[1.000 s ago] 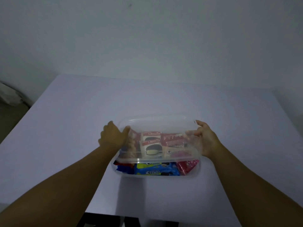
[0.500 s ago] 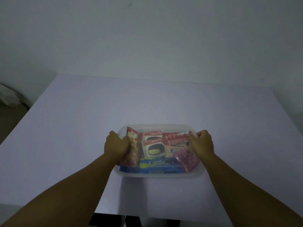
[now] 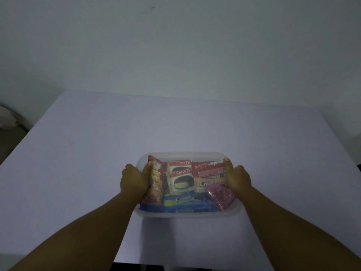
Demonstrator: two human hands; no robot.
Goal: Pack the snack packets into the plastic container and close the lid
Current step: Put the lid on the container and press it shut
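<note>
A clear plastic container [image 3: 187,214] sits on the table near the front edge, with its transparent lid [image 3: 185,155] lying flat on top. Several snack packets show through it: two Choco Pie packs [image 3: 180,174], a red popcorn bag [image 3: 155,182], blue cookie packs [image 3: 181,200], a pink packet [image 3: 220,194] and a red wafer pack [image 3: 210,169]. My left hand [image 3: 133,178] grips the lid's left edge, thumb on top. My right hand [image 3: 237,178] grips the right edge the same way.
The container stands on a plain pale table [image 3: 97,153] against a bare wall. A light bundle [image 3: 7,118] lies on the floor beyond the table's far left corner. The table's front edge runs just below my forearms.
The lid was held tilted above the container a second ago. It has come down flat onto the rim, and both hands now press on its side edges.
</note>
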